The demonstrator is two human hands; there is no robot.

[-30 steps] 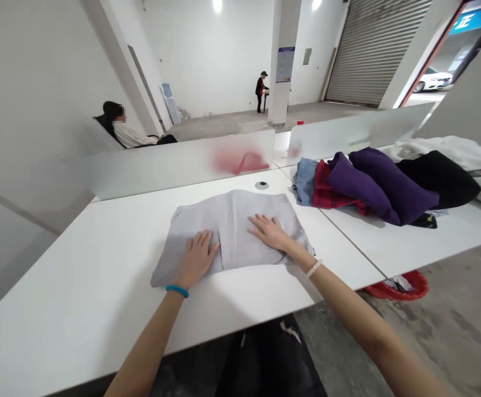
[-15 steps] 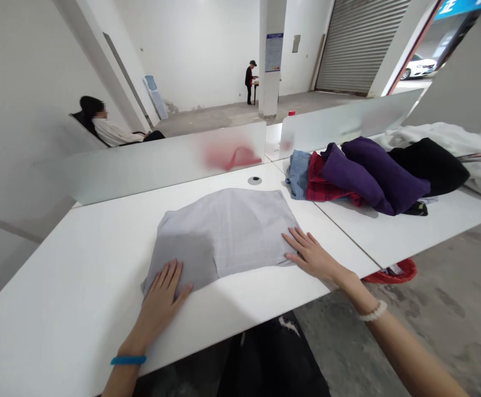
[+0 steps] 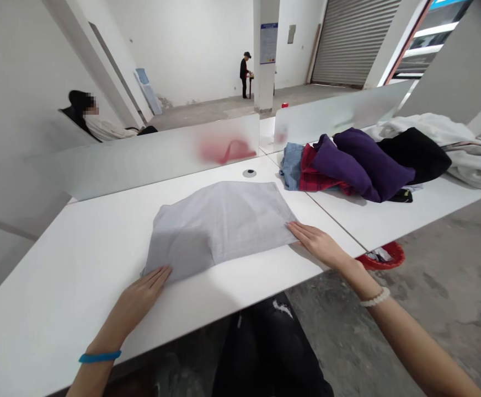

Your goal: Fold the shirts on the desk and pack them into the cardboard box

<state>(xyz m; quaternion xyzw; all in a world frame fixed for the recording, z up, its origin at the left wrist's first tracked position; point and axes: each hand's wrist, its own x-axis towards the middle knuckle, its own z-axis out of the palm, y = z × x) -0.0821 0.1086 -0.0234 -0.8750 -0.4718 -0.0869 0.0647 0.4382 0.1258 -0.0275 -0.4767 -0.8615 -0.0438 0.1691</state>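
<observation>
Cloth scraps (image 3: pixel 380 254) fill the red basket (image 3: pixel 396 258) below the table (image 3: pixel 389 223).

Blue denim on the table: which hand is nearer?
Right. The right hand is at the near right corner of the grey cloth, short of the blue denim; the left hand is farther, at the near left corner.

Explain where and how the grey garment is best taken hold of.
Probably by its two near corners, one hand from each side: the grey garment lies wide and flat on the white table, and the left hand and right hand rest beside those corners.
</observation>
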